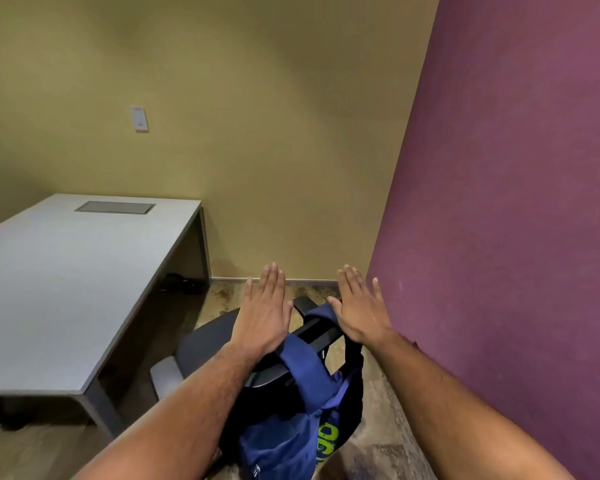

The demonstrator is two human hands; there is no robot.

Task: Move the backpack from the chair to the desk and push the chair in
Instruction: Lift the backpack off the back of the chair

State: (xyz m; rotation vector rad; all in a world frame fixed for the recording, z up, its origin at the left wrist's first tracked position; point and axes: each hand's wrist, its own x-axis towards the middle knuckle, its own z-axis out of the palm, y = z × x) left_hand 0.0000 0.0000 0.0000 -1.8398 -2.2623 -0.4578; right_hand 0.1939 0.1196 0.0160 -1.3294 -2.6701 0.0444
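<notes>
Both bare forearms enter from the bottom edge of the frame and angle up toward the centre, converging slightly. The left hand [262, 315] sits just left of centre, palm down, back to the camera, its fingers [270, 282] straight and close together. The right hand [361, 311], just right of centre, is likewise flat and empty, thumb spread inward, little finger splayed outward.

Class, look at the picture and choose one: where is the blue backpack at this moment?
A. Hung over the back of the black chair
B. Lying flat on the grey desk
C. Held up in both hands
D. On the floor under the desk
A: the blue backpack hangs by its straps over the back of the black chair, while the left hand and right hand hover open above it.
</notes>
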